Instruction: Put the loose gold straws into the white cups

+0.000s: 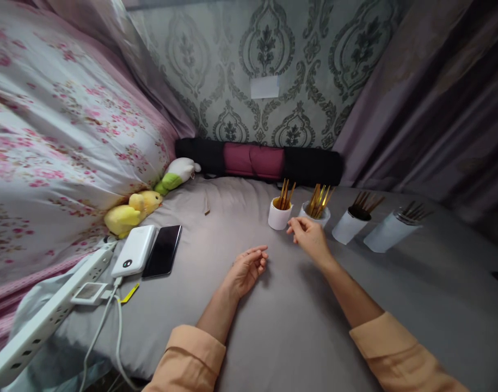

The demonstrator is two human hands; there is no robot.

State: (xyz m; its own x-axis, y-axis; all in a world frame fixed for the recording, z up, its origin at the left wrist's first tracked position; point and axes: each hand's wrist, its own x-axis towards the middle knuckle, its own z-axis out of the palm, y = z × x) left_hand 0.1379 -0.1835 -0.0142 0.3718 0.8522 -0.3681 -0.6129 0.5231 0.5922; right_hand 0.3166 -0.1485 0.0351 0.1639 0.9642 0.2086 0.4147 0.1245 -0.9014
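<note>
My left hand [249,269] is just above the grey sheet, fingers loosely bent and a little apart, with nothing visible in it. My right hand [309,237] hovers in front of a white cup [322,219] that holds thin gold-brown sticks [320,200]. Its fingers are bent and slightly apart, and I see nothing between them. Left of it stands a shorter white cup [279,219] with a yellow inside and similar sticks [284,196]. Farther right are a white cup [346,228] with brown sticks [365,202] and a taller white container [389,234] with darker sticks [416,211].
At left lie a white power bank [134,250], a black phone [163,251] and a power strip [48,316] with a plugged-in charger [88,293] and cables. Plush toys [128,215] rest against a floral curtain [81,120]. A black-and-maroon roll [252,161] lies along the wall.
</note>
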